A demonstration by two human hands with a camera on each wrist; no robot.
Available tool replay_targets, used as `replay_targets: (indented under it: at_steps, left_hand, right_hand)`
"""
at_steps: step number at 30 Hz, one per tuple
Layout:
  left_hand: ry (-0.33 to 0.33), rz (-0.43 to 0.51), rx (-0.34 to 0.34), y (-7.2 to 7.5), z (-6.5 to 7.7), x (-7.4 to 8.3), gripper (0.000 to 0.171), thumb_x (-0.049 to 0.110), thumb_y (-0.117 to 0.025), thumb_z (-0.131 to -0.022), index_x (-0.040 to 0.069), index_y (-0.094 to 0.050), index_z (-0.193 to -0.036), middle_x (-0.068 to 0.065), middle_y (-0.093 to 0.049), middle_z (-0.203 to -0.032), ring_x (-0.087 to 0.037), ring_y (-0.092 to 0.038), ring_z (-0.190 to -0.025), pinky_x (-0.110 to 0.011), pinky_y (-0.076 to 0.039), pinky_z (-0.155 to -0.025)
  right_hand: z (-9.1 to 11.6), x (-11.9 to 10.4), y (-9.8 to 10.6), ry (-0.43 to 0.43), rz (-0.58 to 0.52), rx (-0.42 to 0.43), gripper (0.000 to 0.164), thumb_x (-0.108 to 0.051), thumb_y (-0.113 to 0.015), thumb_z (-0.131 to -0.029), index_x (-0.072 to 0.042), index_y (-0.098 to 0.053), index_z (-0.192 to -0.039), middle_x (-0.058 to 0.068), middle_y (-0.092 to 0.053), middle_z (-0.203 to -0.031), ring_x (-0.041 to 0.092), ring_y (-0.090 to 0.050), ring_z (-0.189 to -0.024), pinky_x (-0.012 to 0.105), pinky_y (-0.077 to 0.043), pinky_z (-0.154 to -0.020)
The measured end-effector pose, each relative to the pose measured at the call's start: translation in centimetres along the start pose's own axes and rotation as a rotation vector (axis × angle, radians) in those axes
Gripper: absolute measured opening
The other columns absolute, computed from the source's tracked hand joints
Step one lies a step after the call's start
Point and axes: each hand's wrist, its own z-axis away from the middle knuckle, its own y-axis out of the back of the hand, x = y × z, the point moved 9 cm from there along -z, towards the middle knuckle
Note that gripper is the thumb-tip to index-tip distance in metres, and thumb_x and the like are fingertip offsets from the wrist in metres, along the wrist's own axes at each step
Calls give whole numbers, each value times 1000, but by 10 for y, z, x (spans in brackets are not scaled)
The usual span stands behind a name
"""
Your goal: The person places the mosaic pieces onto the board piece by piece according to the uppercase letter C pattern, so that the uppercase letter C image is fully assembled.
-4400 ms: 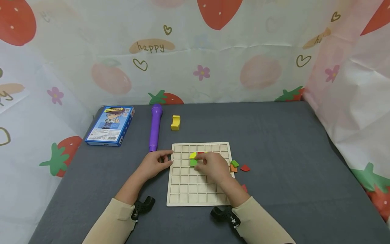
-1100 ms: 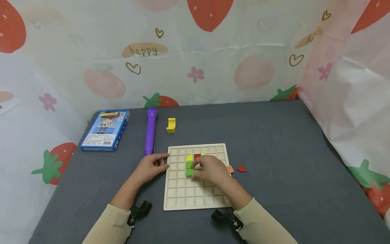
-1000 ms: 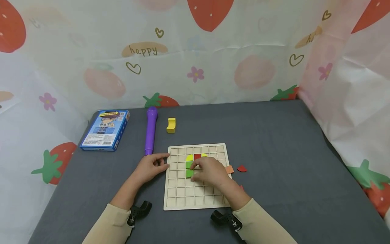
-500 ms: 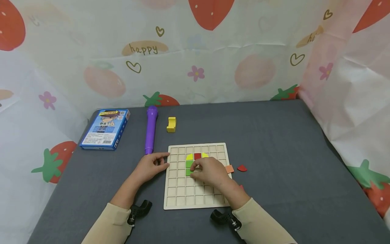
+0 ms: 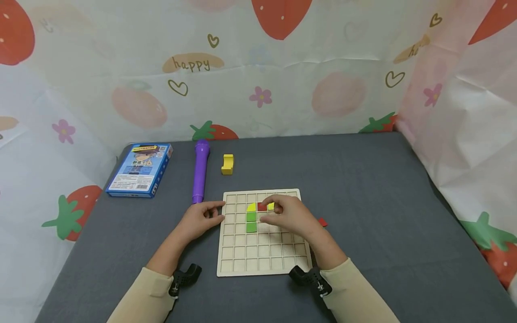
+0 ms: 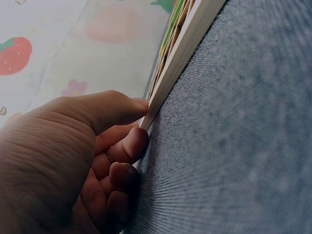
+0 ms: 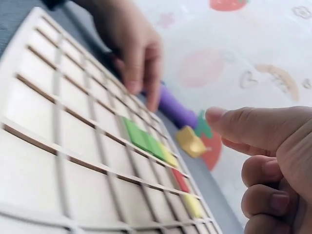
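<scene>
My left hand [image 5: 203, 219] holds the left edge of a wooden grid board [image 5: 239, 264], thumb and index finger at its rim [image 6: 178, 61]. Two green square tiles [image 5: 251, 222] sit one below the other in the grid. Above them is a yellow rounded tile [image 5: 251, 207], then a red tile [image 5: 261, 207] to its right, then a second yellow tile [image 5: 271, 206], partly covered. Over these hovers my right hand [image 5: 288, 215], thumb and index finger apart, nothing between them. In the right wrist view its other fingers [image 7: 265, 200] are curled.
A red piece [image 5: 322, 222] lies past the board's right side, partly behind my right forearm. Behind the board are a purple microphone-shaped stick [image 5: 200, 172] and a yellow notched block [image 5: 228, 164]. A blue box [image 5: 140, 170] lies at the back left.
A second green tile now sits below the first; 4.4 s ago a green tile lay beside the board. My right hand has released it and moved up and right. The left hand stays.
</scene>
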Motion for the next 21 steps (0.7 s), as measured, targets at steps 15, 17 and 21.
replay_targets:
  at_steps: [15,17,21]
  left_hand:
    - [10,-4,2,-1,-1,-2,38,15,-76,-93,3,-71,-129,1,-60,-77,-16,-48,-62,-29,-39,-58]
    - [11,-3,0,-1,-1,-2,38,15,-76,-93,3,-71,-129,1,-60,-77,-16,-48,-62,-29,-39,-58]
    - [13,-5,0,-1,-1,-2,38,15,-76,-93,3,-71,-129,1,-60,-77,-16,-48,-62,-29,-39,-58]
  right_hand:
    - [21,48,73,-127,-121,-14,35,-13,-77,-93,1,-67,-123,-2,-30,-65,15,-26,-56,32,-32,-57]
    - [26,58,81,-147,-111,-20,33,-12,-76,-92,1,-67,-121,-2,-32,-63,15,-27,-54,32,-32,-56]
    - [36,76,91,-201,-92,-69,31,-9,-77,-90,1,-69,-118,-2,-36,-62,13,-30,-54,32,-34,-58]
